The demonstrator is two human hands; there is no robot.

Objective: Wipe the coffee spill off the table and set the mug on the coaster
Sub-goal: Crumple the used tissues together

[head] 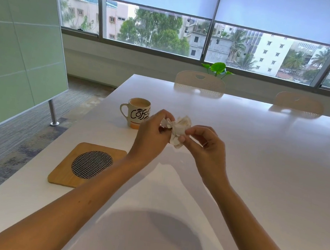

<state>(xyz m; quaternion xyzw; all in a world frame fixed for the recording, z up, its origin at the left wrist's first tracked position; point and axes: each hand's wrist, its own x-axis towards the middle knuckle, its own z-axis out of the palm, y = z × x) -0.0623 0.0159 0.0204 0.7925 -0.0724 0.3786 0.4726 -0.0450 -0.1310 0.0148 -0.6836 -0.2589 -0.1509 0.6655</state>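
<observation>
Both forearms cut off at bottom edge. Left hand (150, 135) and right hand (205, 144) pinch crumpled tissue (179, 129) at centre, above white bench (258, 167). Left hand hides part of mug (135, 112); coaster (88, 165) lower left. Windows (191, 36) across top.

Two pale chairs (200, 83) stand at the far edge, a green plant (218, 67) behind them by the window (157, 30).
</observation>
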